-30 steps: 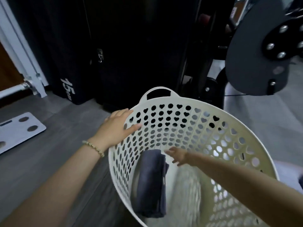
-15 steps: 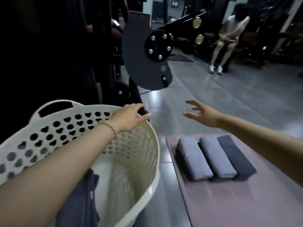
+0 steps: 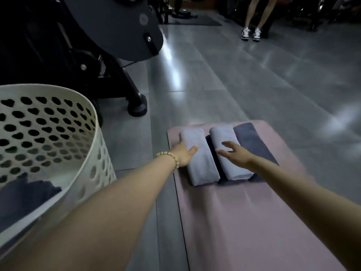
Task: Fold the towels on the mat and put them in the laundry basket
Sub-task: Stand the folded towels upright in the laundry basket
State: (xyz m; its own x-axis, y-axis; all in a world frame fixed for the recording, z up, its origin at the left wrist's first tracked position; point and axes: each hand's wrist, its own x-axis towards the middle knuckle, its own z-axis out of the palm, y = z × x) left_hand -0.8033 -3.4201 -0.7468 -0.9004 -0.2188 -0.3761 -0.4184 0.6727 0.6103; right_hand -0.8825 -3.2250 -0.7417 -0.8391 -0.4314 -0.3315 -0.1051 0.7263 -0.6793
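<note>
Three folded towels lie side by side on the pink mat [image 3: 244, 222]: a light grey one [image 3: 203, 167] at the left, a second light grey one [image 3: 230, 165] in the middle, a dark grey one [image 3: 252, 141] at the right. My left hand [image 3: 184, 153], a bead bracelet on its wrist, lies against the left edge of the left towel with its thumb on top. My right hand [image 3: 233, 152] hovers over the middle towel with fingers spread. The white laundry basket [image 3: 91, 153] stands at the left and holds a dark folded towel [image 3: 25, 194].
A black gym machine [image 3: 109, 36] with a round foot [image 3: 136, 108] stands behind the basket. Grey tiled floor runs around the mat. A person's legs in white sneakers [image 3: 251, 34] are far back at the right.
My view has swung from the basket to the mat. Both hands left the basket and came down to the folded towels; the left one now touches the left towel.
</note>
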